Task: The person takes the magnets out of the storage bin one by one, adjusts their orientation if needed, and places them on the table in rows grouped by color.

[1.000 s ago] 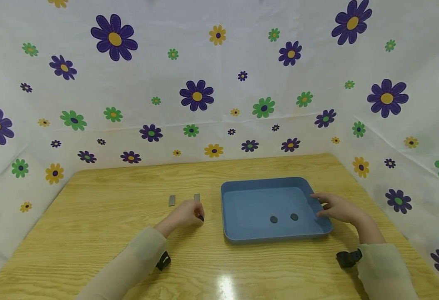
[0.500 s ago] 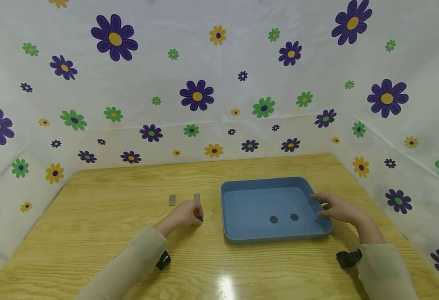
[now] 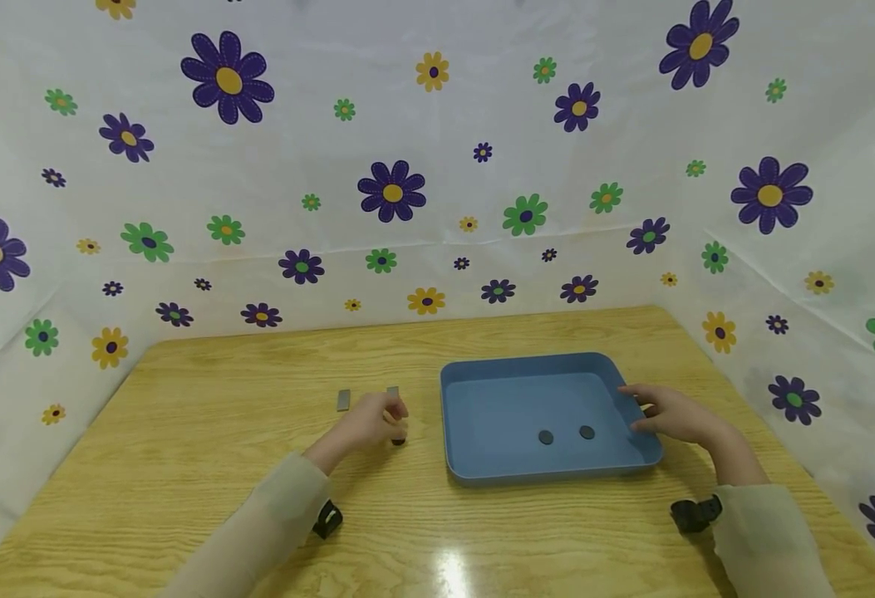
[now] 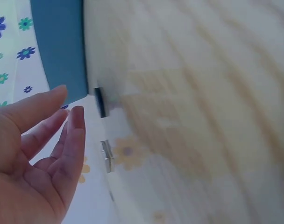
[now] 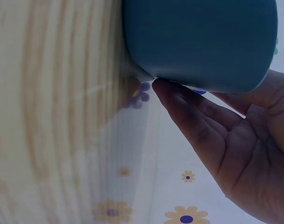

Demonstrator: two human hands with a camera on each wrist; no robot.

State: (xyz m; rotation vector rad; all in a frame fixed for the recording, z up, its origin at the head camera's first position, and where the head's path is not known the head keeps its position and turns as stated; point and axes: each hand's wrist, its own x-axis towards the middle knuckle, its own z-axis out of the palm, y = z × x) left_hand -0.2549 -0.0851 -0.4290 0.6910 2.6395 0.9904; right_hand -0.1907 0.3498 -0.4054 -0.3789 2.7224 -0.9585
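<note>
Just left of the blue tray [image 3: 549,480], my left hand [image 3: 368,422] hovers low over the table, thumb and fingers parted and holding nothing. A dark round disc [image 3: 398,441] lies by its fingertips, partly hidden in the head view; the left wrist view shows this disc [image 4: 101,102] edge-on, apart from the fingers. My right hand [image 3: 680,418] holds the tray's right wall, with the thumb reaching over the rim. In the right wrist view, fingertips touch the tray [image 5: 202,42] low on its outside. Two dark discs, one nearer [image 3: 546,438] and one farther right [image 3: 587,433], lie inside it.
Beyond my left hand lie two small grey rectangular strips, a left strip [image 3: 343,399] and a right strip [image 3: 393,391], the latter partly covered by the hand. A wooden table [image 3: 205,432] bears everything. Flower-patterned white cloth [image 3: 295,158] encloses the back and sides.
My left hand pinched the dark disc earlier; now its thumb and fingers have parted and the disc lies on the table. The right hand and the tray have stayed put.
</note>
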